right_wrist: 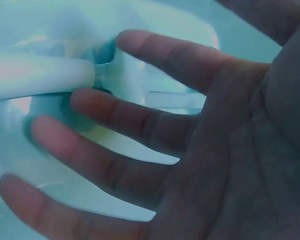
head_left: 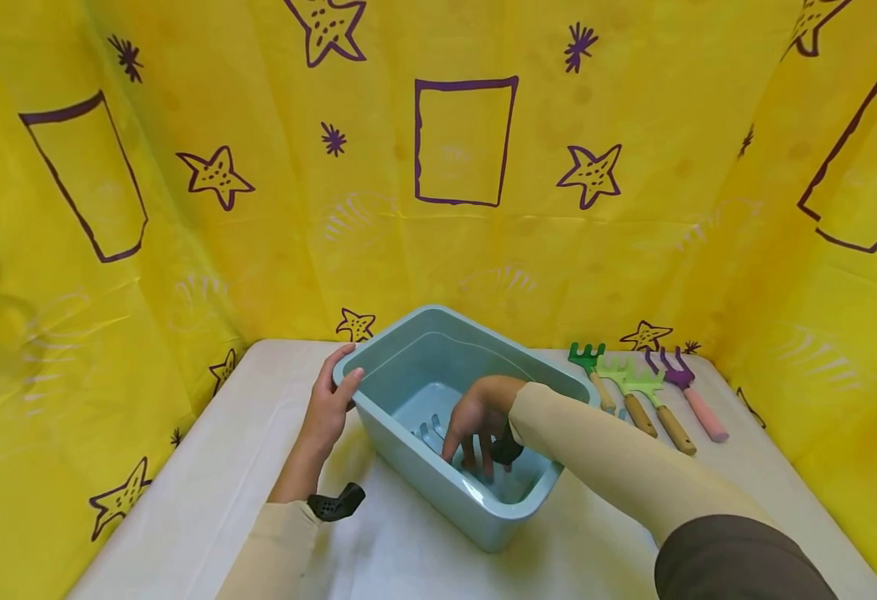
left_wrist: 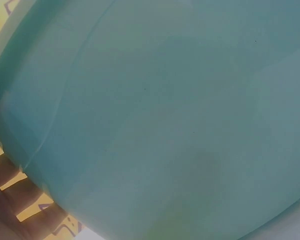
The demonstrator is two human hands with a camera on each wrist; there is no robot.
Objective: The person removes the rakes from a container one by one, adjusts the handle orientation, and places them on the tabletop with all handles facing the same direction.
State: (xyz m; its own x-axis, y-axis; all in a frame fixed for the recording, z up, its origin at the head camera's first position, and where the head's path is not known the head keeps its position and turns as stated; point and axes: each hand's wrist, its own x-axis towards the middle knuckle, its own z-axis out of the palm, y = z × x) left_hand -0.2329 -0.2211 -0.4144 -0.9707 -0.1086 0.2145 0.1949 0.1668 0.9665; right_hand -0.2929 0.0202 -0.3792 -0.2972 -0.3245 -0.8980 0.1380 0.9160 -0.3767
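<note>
A light blue plastic tub (head_left: 423, 471) stands at an angle on the white table. At its far-left corner my left hand (head_left: 329, 400) grips the rim, thumb on top and fingers over the outside. The left wrist view is mostly filled by the tub's wall (left_wrist: 165, 115), with fingertips at its edge. Inside the tub, my right hand (head_left: 478, 412) reaches down with fingers spread. Under those fingers lies a pale blue hand rake (head_left: 433, 433), its tines toward the left wall. In the right wrist view its pale handle (right_wrist: 40, 76) runs beside my extended fingers (right_wrist: 140, 120).
Right of the tub lie several hand rakes: a dark green one (head_left: 587, 357), lime green ones (head_left: 644, 382) with wooden handles, and a purple one (head_left: 697, 404) with a pink handle. Yellow patterned cloth (head_left: 273, 250) walls the table (head_left: 258, 433) at the back and sides.
</note>
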